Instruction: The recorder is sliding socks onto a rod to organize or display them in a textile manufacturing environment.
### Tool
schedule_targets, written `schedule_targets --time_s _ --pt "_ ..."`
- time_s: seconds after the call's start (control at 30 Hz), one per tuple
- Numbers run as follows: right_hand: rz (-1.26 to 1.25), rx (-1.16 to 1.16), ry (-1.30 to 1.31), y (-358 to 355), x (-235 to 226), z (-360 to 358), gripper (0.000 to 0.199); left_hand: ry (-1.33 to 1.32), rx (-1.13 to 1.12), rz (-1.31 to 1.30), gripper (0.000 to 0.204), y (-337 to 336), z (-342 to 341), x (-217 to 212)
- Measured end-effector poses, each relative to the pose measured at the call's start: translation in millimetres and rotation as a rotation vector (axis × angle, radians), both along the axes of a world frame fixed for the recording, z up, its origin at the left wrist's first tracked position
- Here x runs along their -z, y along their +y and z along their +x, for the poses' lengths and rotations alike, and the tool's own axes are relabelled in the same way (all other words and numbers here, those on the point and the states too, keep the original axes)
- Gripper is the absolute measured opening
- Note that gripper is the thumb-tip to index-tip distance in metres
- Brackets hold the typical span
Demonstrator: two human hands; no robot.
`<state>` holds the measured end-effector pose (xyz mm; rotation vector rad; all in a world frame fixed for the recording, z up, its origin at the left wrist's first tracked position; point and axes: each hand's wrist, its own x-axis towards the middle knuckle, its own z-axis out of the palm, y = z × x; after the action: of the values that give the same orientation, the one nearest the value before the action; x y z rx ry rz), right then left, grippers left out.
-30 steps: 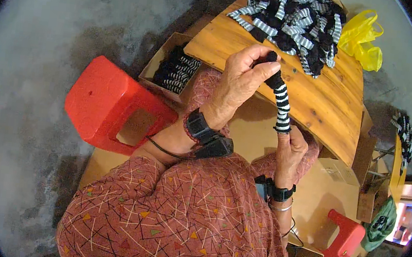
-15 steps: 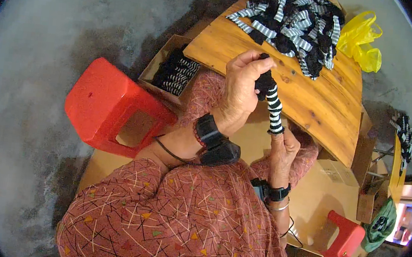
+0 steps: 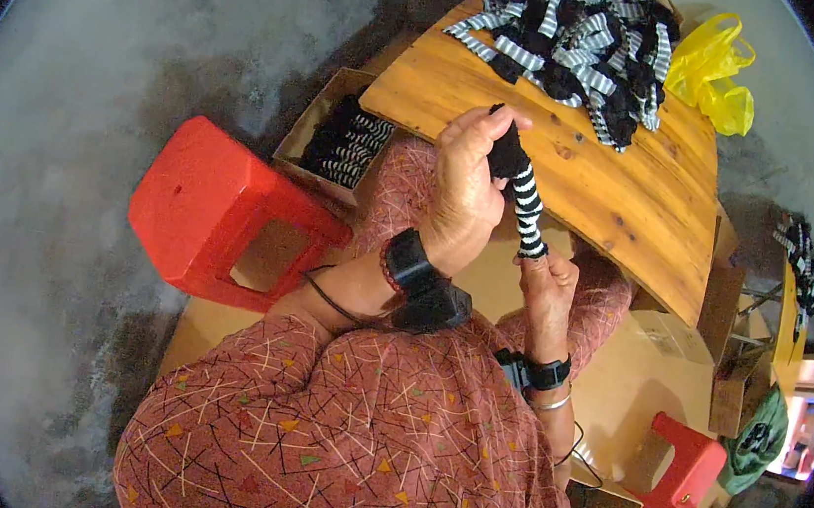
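A large red stool (image 3: 189,206) is at the far left, tipped toward the floor's grey edge in this view. Just beside it, a cardboard box (image 3: 321,178) holds black-and-white striped knits (image 3: 354,144). Next comes the left hand (image 3: 463,195), with a black device (image 3: 416,265) strapped at its wrist; its thumb and fingers grip the black upper end of a striped knitted piece (image 3: 527,207). That piece hangs slanted between the two hands, in front of the near edge of a wooden table (image 3: 630,208). At its lower, striped end the right hand (image 3: 547,294) is closed, gripping the hem. A pile of striped and black pieces (image 3: 588,45) covers the far part of the table, and a yellow plastic bag (image 3: 709,73) lies beside the pile. Farther right are a smaller red stool (image 3: 686,477), a dark green bag (image 3: 757,440) and more striped pieces (image 3: 801,261) hanging over a narrow wooden surface (image 3: 787,339)
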<state>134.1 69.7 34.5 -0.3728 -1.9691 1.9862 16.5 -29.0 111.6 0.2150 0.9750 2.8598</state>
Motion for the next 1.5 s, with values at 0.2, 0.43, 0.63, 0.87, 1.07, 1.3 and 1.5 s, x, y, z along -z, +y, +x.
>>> schedule_targets --time_s 0.2,0.43,0.63,0.87,1.07,1.3,1.5 --pt "0.071 -0.016 0.045 -5.5 -6.4 -2.6 0.024 0.063 -0.039 -0.082 0.014 1.2 11.4 -14.6" --pt "-0.394 -0.293 -0.037 4.2 -7.7 -1.6 0.023 0.151 0.124 -0.111 0.017 -7.1 15.3 -10.9" --pt "-0.292 -0.232 -0.11 -2.8 -19.4 0.9 0.023 0.085 0.084 -0.075 0.017 -13.2 11.3 -7.2" --pt "-0.131 -0.186 -0.143 0.5 -17.1 6.1 0.024 0.078 0.009 -0.063 0.02 -19.5 3.9 -12.7" --pt "-0.229 -0.206 -0.116 -0.4 -11.4 4.5 0.027 0.045 0.007 -0.143 0.015 -14.4 18.1 -17.2" --pt "-0.318 -0.292 -0.107 -2.4 -14.7 -2.0 0.026 0.216 0.04 -0.203 0.013 -12.2 8.7 -5.1" --pt "-0.626 -0.452 -0.116 -6.2 -24.9 -3.9 0.023 0.165 0.122 -0.205 0.016 -25.5 5.3 -16.6"
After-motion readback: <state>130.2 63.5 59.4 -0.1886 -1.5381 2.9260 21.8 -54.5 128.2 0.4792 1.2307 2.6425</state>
